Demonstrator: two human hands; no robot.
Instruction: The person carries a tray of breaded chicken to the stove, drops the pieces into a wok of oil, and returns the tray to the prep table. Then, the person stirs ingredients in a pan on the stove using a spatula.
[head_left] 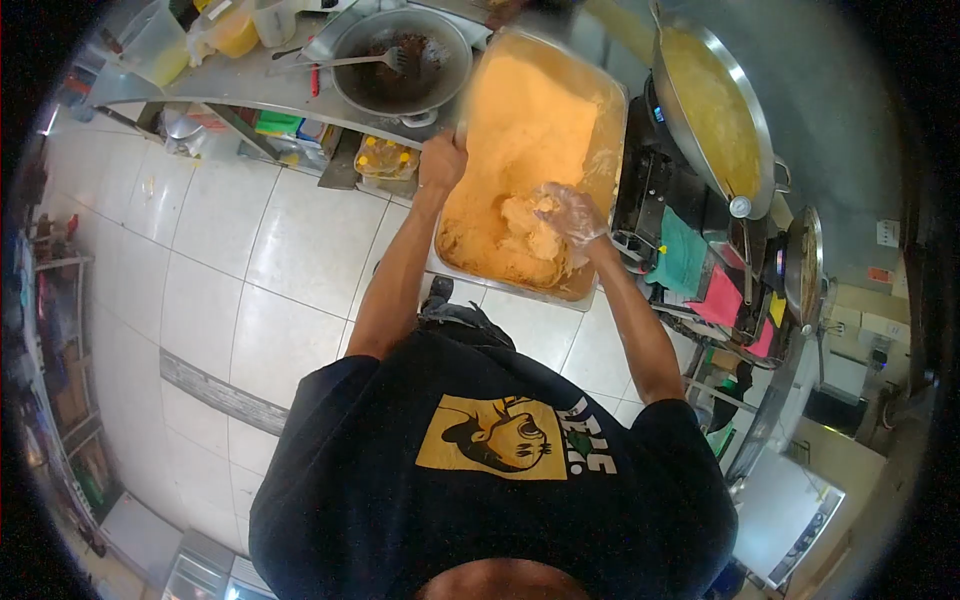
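Observation:
A large metal tray (pixel 618 128) of orange breading powder (pixel 530 110) is in front of me. My left hand (pixel 442 162) is closed on the tray's left rim, its fingertips hidden from view. My right hand (pixel 574 214) wears a clear plastic glove and is down in the powder near the tray's front right. Its fingers curl against a lumpy, powder-coated piece of food (pixel 528 232); what lies under the coating cannot be made out. Around that piece the powder is clumped and hollowed, while farther back it is smoother.
A dark wok (pixel 440 75) with a slotted spatula (pixel 390 60) sits on the left counter. To the right are a big pan of yellowish oil (pixel 715 110), a thermometer (pixel 740 207) at its rim, and hanging teal and pink cloths (pixel 682 250). Yellow-capped bottles (pixel 387 158) stand below the counter.

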